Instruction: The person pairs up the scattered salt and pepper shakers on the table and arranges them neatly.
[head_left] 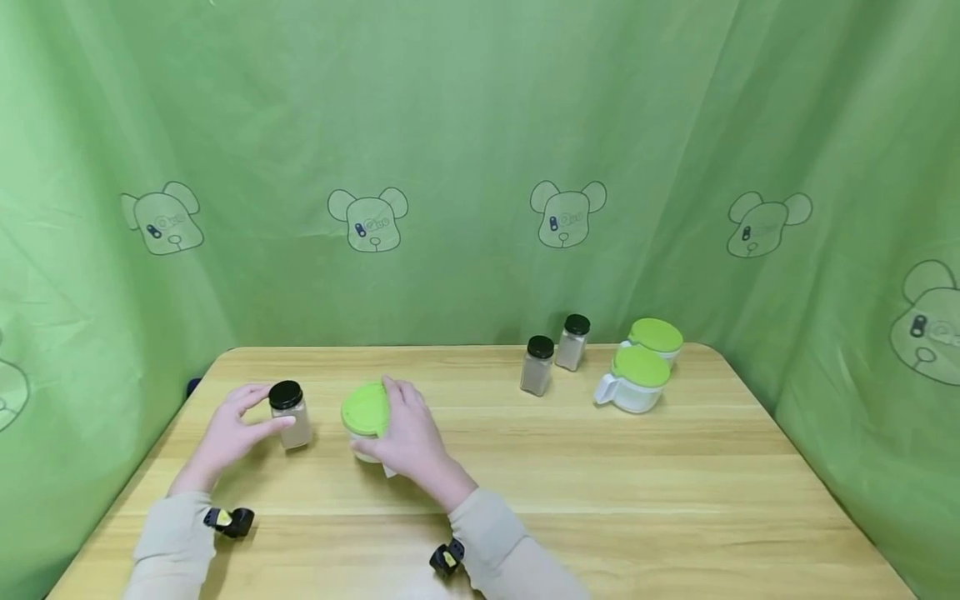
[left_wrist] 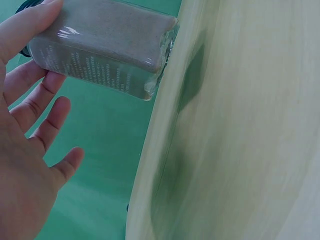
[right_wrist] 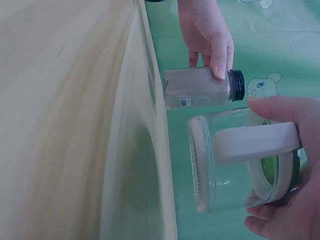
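My left hand (head_left: 238, 427) pinches a spice jar (head_left: 297, 425) between thumb and fingers near its black lid. In the left wrist view the jar (left_wrist: 107, 45) shows a greyish-brown powder and printed text, its base close over the tabletop. Just to the right, my right hand (head_left: 411, 432) grips a seasoning pot (head_left: 365, 412) with a green lid, thumb on one side and fingers on the other. The right wrist view shows this pot (right_wrist: 227, 185) as clear glass with a white handle (right_wrist: 255, 142); its base overlaps the curtain there.
Two more black-lidded spice jars, a nearer one (head_left: 537, 367) and a farther one (head_left: 573, 342), stand at the back right. Beside them are two green-lidded pots, one in front (head_left: 637, 382) and one behind (head_left: 657, 335). A green curtain (head_left: 465, 275) borders the wooden table (head_left: 637, 492).
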